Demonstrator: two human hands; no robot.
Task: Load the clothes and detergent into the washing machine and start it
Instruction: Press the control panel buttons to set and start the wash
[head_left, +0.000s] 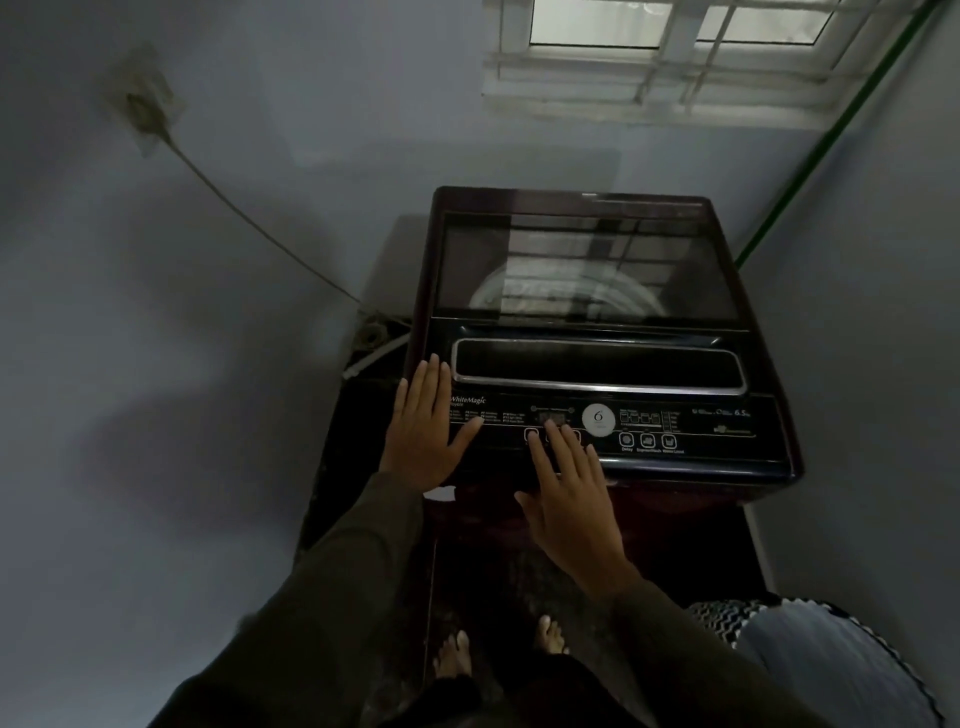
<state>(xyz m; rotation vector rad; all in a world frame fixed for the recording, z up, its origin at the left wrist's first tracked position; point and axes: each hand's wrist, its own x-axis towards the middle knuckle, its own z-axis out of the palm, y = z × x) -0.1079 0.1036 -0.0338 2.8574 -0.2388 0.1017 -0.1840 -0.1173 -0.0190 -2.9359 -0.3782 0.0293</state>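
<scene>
Both hands lie flat, fingers straight: left hand (423, 431) at the control panel's (691, 431) 9 o'clock edge, right hand (569, 499) fingertips on its buttons (531, 434); the washing machine's (769, 467) glass lid (587, 270) is closed.

One washing machine (597, 358), two hands (423, 436) (571, 499), two bare feet (452, 654) (550, 636), one window (675, 67), one socket (148, 104)
</scene>
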